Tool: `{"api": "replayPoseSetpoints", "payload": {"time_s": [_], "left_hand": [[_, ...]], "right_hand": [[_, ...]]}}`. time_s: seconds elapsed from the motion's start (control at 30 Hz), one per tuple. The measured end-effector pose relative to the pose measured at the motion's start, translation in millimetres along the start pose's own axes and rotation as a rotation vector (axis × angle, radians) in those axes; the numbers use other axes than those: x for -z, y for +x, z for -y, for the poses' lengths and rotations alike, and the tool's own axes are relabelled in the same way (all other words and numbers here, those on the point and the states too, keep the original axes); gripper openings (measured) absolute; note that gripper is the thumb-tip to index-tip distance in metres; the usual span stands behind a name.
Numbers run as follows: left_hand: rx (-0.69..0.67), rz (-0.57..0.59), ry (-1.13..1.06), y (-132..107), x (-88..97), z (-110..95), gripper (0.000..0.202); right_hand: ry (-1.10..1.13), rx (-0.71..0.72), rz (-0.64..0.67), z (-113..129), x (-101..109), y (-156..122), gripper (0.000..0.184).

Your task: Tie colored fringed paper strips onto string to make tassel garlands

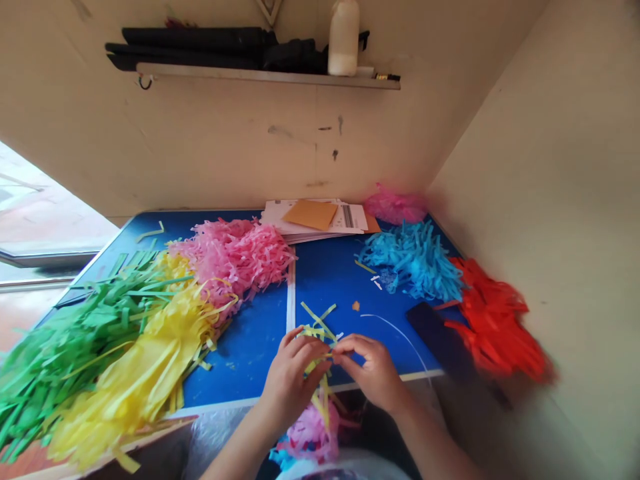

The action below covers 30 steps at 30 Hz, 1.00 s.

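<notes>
My left hand point(297, 363) is closed around several yellow tissue-paper strips point(320, 321) whose ends stick out above and below the fingers. My right hand point(373, 367) pinches at the same strips, its thumb and forefinger meeting the left fingertips. Below the hands hangs a pink tissue fringe point(314, 430), with bits of blue fringe point(283, 459) and red under it. A thin white string point(400, 328) curves over the table to the right of my right hand; where its ends lead I cannot tell.
On the blue table point(325, 273) lie fringe bundles: green point(75, 347), yellow point(150, 353), pink point(240, 250), light blue point(413, 257) and red point(500, 320). Envelopes point(313, 217) are stacked by the wall beside a pink bag point(397, 203). Above is a shelf point(265, 75) with a white bottle point(344, 39).
</notes>
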<state>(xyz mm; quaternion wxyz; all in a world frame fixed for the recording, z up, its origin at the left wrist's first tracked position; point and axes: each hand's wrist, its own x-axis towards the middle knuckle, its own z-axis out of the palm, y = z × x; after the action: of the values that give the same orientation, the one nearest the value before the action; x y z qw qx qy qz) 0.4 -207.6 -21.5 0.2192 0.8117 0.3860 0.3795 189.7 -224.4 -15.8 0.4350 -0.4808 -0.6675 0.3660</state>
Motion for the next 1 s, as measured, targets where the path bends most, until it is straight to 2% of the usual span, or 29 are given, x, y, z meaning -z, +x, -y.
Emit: {"api": "replayPoseSetpoints", "payload": {"time_s": [0.1, 0.4, 0.67, 0.77, 0.9, 1.0], "left_hand": [[-0.068, -0.024, -0.003, 0, -3.4, -1, 0.01], [-0.061, -0.074, 0.031, -3, 0.8, -7, 0.011], [-0.049, -0.088, -0.022, -4, -8.7, -7, 0.007], [-0.069, -0.108, -0.066, -5, -12.2, -7, 0.01], [-0.117, -0.133, 0.003, -5, -11.9, -10, 0.015], [-0.095, -0.143, 0.008, -5, -10.2, -12, 0.013]], "right_hand": [[-0.056, 0.068, -0.037, 3, 1, -2, 0.01], [-0.113, 0.16, -0.063, 7, 0, -6, 0.008], [-0.179, 0.266, -0.071, 14, 0, -7, 0.01], [-0.181, 0.268, -0.059, 14, 1, -8, 0.01], [-0.199, 0.215, -0.081, 14, 3, -8, 0.009], [-0.205, 0.215, -0.076, 14, 3, -8, 0.009]]}}
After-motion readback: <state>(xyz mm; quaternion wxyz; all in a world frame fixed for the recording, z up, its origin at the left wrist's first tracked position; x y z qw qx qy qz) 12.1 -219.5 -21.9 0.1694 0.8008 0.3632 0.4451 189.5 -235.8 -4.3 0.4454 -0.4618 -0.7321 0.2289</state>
